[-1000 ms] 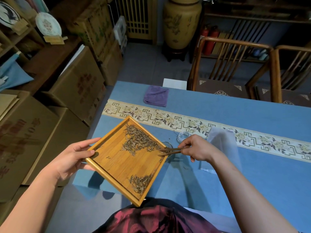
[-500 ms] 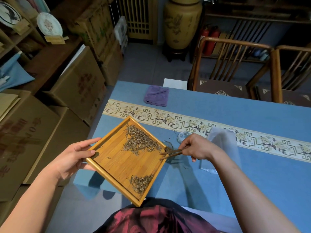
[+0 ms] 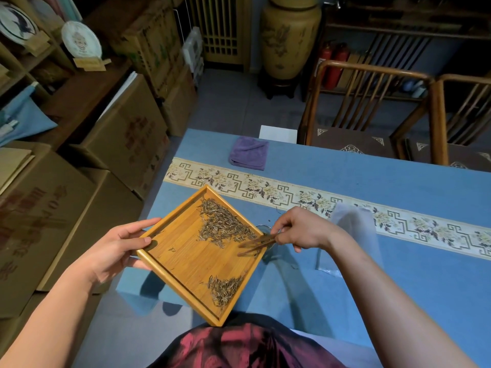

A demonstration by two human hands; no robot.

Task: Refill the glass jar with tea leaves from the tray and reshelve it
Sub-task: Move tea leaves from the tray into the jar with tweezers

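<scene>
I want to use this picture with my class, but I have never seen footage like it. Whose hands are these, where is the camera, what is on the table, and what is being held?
There is no machine here: a person wears a wide-angle camera on the head, looking forward and down at their own hands. The left hand grips the corner of a wooden tray, held tilted over the edge of the blue-clothed table. Dry tea leaves lie on the tray in two heaps. The right hand pinches wooden tongs, their tips at the tray's right edge beside the larger heap. Just behind that edge the rim of a glass jar peeks out; most of it is hidden. Also on the table are a folded purple cloth and a clear plastic bag.
</scene>
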